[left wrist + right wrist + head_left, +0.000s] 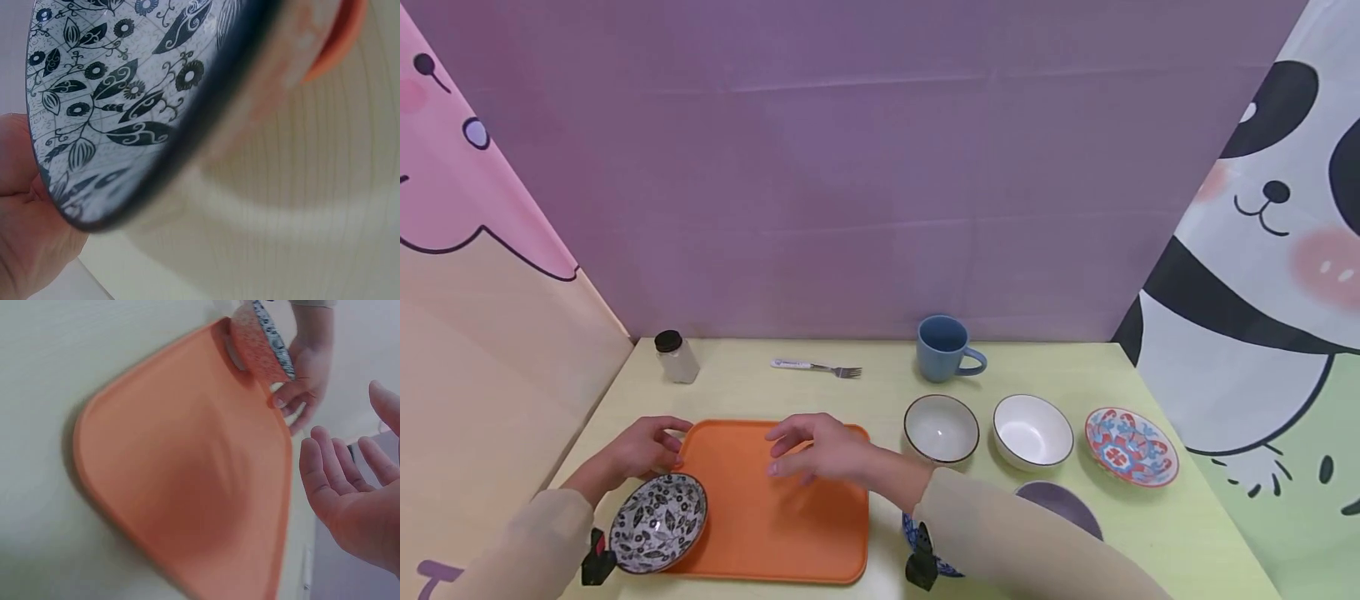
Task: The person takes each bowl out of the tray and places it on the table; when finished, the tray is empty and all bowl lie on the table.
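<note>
An orange tray [775,533] lies at the front left of the table. A bowl with a black-and-white leaf and flower pattern [658,523] sits over the tray's left edge, looking tilted in the left wrist view. My left hand [643,448] is just beyond the bowl, its loosely bent fingers at the tray's far left corner; the right wrist view shows this hand [309,378] close to the tray edge. Whether it touches the bowl is unclear. Above the tray hovers my right hand [823,450], fingers spread and holding nothing.
Along the back stand a black-lidded jar [677,358], a fork [816,367] and a blue mug [942,350]. To the right are two white bowls [942,429] [1033,431] and a red-blue patterned plate [1131,447]. My right forearm partly covers a purple dish [1063,504] and a blue-patterned dish [912,533].
</note>
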Demonstrator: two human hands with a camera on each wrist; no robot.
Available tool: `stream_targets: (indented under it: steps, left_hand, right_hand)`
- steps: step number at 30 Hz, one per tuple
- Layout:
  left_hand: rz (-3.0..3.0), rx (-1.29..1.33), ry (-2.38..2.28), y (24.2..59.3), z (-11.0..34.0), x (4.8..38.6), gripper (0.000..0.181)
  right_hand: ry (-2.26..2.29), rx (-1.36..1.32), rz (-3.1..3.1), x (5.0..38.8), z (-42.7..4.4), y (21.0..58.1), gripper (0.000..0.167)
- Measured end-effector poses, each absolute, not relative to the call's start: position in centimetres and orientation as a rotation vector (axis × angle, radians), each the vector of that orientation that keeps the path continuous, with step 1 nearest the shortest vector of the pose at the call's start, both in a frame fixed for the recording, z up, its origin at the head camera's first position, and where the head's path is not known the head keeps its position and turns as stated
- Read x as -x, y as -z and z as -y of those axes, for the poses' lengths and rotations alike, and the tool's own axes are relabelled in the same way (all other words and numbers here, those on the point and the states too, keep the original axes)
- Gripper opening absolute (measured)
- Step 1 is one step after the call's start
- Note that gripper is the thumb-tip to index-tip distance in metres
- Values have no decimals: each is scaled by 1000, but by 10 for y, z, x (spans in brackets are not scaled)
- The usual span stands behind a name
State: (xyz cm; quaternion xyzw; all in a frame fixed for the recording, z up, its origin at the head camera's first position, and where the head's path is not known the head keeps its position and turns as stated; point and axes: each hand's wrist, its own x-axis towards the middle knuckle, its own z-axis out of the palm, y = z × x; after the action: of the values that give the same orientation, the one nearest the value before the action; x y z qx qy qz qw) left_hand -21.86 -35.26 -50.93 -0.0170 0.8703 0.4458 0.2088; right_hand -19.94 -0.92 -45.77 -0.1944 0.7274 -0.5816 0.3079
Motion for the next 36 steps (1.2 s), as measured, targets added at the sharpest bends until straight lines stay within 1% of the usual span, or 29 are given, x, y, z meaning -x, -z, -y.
stream_targets:
  steps: [10,16,19,27,36]
  left_hand:
    - [-2404,82,-1235,510,354,220,59]
    - [-2404,90,-1233,510,355,220,59]
    - [-2405,91,-1223,509,355,222,59]
    - [-2402,86,-1225,511,355,222,59]
    - [-2419,117,-1216,513,354,222,58]
  right_hand:
    - [1569,442,-1642,192,56,494,56]
    - [1563,388,-1610,183,78,508,61]
    - [1560,381,-1609,179,86,511,63]
    - [1543,386,-1603,173,101,513,61]
    - [1549,386,-1607,170,112,517,75]
